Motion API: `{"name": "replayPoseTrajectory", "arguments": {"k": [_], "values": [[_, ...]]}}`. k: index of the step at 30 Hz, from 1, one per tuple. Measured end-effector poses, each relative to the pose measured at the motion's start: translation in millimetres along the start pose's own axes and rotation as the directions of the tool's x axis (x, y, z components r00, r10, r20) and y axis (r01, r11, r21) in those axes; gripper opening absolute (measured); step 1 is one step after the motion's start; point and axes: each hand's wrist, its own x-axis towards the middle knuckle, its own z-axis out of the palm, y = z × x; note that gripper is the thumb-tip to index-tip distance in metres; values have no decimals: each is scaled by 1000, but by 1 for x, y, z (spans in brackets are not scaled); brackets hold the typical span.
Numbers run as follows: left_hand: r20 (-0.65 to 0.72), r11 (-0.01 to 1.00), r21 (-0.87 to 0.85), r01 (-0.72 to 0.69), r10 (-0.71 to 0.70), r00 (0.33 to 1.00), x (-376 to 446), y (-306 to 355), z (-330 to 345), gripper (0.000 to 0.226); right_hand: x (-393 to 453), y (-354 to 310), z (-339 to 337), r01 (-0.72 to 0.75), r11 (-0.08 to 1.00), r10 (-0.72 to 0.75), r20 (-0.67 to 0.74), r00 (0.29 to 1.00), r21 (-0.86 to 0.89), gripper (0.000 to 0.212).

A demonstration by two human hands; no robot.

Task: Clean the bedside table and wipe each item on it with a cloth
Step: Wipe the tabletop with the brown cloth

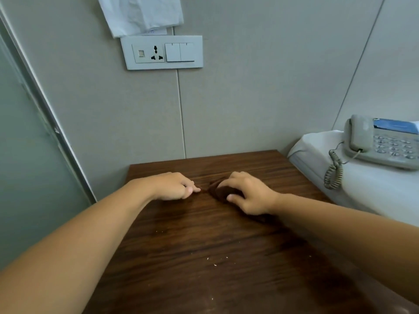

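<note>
right hand grips brown cloth on bedside table; left hand rests loosely curled, empty

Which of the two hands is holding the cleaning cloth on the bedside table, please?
The right hand: its fingers curl over the dark brown cloth on the wooden table. The left hand holds nothing, resting beside it on bare wood.

The right hand covers most of the dark cloth. The telephone is cut by the right edge; its key labels are unreadable.
</note>
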Motion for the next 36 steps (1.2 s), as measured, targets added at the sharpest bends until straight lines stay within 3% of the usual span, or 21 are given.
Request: {"name": "replayPoseTrajectory", "arguments": {"k": [5, 8, 10, 13, 16, 19, 23, 29, 31, 33, 36], "values": [[-24, 997, 65, 50, -49, 999, -6, 9, 9, 45, -80, -85, -3, 251, 963, -265, 186, 946, 97, 36], [-91, 987, 152, 60, -47, 995, -23, 26, 27, 46, -107, -105, -8, 318, 930, -358, 252, 899, 186, 34], [-97, 983, 179, 38, -21, 995, -45, 40, 35, 49, -100, -100, -17, 296, 935, -334, 208, 919, 195, 34], [-99, 980, 187, 64, -46, 994, -88, 53, 42, 50, -75, -72, -20, 131, 981, -147, 107, 983, 144, 36], [-61, 978, 182, 97, -87, 994, -133, 54, 52, 53, -61, -61, -5, 10, 1000, -9, 158, 987, -2, 45], [1, 974, 206, 92, -94, 996, -167, 47, 67, 66, -68, -85, 8, 31, 999, -32, 153, 988, 13, 46], [14, 970, 200, 138, -143, 990, -190, 45, 91, 82, -101, -129, 17, 189, 979, -199, 153, 968, 81, 43], [-173, 991, 32, 131, -123, 977, -221, 45, 107, 61, -170, -165, 7, 356, 903, -408, 222, 886, 238, 36], [-219, 991, -30, 131, -134, 966, -226, 47, 115, 57, -177, -169, -6, 337, 894, -410, 236, 881, 295, 33], [-257, 994, -43, 99, -106, 960, -226, 53, 125, 54, -173, -159, -22, 302, 901, -357, 140, 923, 311, 31], [-321, 1000, 3, 30, -28, 947, -221, 65, 134, 47, -162, -121, -51, 146, 959, -145, -23, 989, 243, 30]]}}
